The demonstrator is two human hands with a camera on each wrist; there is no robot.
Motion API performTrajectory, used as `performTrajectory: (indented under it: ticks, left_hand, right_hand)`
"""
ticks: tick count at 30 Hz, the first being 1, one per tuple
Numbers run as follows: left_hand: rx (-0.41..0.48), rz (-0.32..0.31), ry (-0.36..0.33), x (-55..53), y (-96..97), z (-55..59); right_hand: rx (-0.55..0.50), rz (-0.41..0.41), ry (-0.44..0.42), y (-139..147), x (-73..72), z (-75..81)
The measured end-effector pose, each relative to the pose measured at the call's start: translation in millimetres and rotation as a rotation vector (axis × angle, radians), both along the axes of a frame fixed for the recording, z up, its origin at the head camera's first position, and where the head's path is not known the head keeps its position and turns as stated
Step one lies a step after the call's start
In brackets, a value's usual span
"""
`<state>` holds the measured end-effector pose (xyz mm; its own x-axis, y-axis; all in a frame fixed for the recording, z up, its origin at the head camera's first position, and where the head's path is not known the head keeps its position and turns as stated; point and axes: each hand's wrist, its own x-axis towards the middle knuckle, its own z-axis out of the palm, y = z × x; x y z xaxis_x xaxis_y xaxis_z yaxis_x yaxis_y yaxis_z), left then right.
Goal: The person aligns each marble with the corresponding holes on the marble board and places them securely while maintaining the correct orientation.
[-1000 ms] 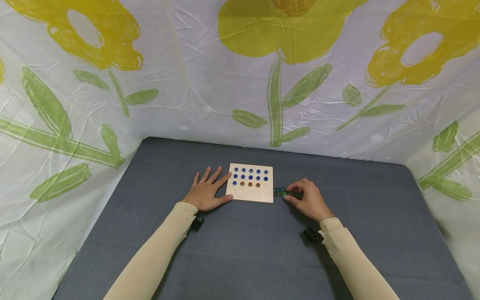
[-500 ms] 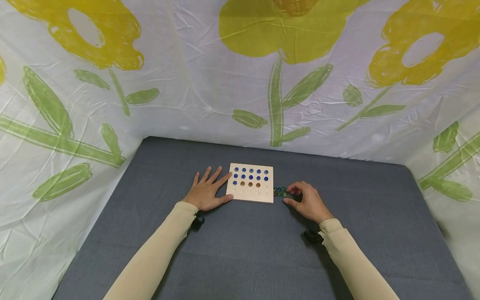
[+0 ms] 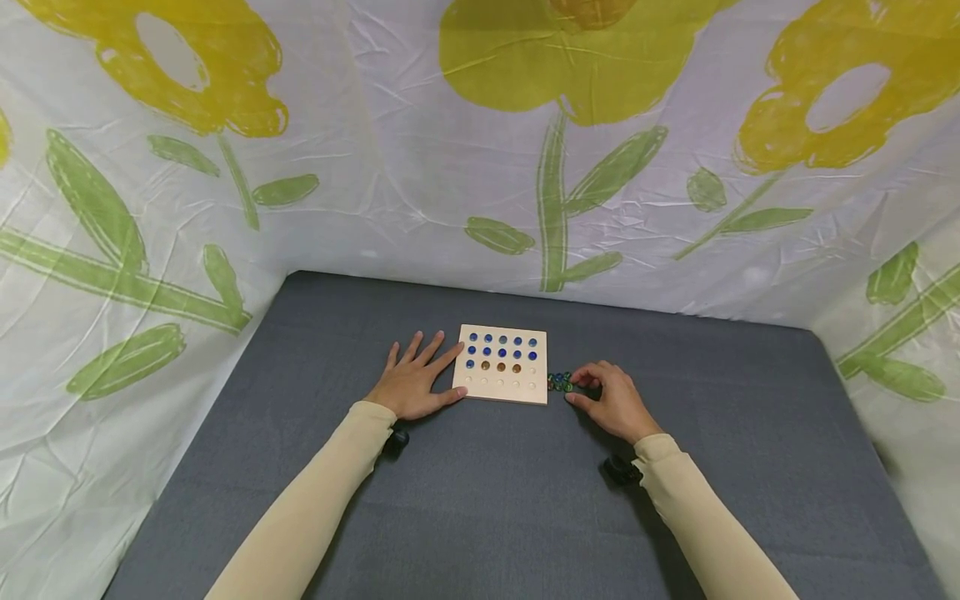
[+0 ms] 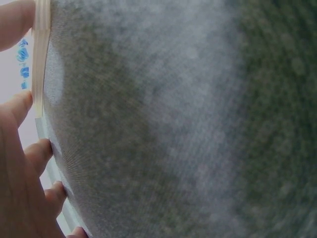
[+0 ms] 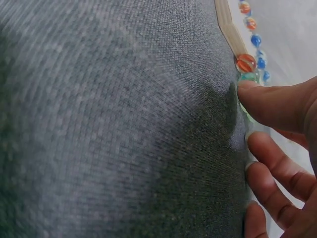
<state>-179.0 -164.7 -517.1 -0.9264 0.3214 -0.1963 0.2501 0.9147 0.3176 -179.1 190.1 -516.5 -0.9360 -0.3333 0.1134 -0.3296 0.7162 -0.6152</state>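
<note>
A pale wooden board (image 3: 499,395) with rows of round hollows lies on the dark table. Blue marbles (image 3: 502,352) fill its two back rows, and the third row has one blue and several amber marbles (image 3: 501,367). The front row holds none. My left hand (image 3: 408,389) lies flat with fingers spread, thumb and index finger touching the board's left edge. At the right edge, several green and blue marbles (image 3: 558,382) sit in a cluster. My right hand (image 3: 617,402) is beside them, thumb and index finger apart around the cluster's right end. An orange marble (image 5: 245,63) shows near the thumb in the right wrist view.
A dark grey cloth (image 3: 480,500) covers the table. Behind and at both sides hangs a white sheet (image 3: 375,192) printed with yellow flowers. Dark wrist devices (image 3: 621,471) sit under the forearms.
My right hand's thumb and index finger shift slightly around the marble cluster, parting a little and then coming back close to it. My left hand and the board stay in place.
</note>
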Motion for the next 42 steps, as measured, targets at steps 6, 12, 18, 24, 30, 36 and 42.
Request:
performTrajectory:
  ticks: [6,12,18,24,30,36,42]
  left_hand:
    - [0.001,-0.003,-0.001,-0.7,0.5,0.2]
    - [0.004,-0.007,0.003,-0.2,1.9,1.8]
    - [-0.006,-0.006,0.006,0.8,2.1,2.9]
    - [-0.010,0.000,-0.001,0.8,1.7,2.6]
    - [-0.006,0.002,-0.001,-0.2,0.4,-1.3]
    - [0.002,0.004,-0.003,-0.2,0.1,-1.5]
    - [0.002,0.000,0.006,1.4,0.7,2.1]
  right_hand:
    - [-0.011,-0.013,-0.006,0.3,-1.0,-0.5]
    - [-0.045,-0.018,-0.030,1.3,-0.9,-1.0]
    - [-0.048,-0.031,-0.055,1.7,-2.6,-1.8]
    - [-0.042,-0.034,-0.063,0.5,-3.4,-2.0]
    - [-0.042,-0.041,-0.069,-0.8,-3.5,-3.5]
    - [-0.041,-0.044,-0.066,-1.6,-4.0,-5.4]
    - [-0.051,-0.048,-0.077,-1.7,-3.7,-4.0]
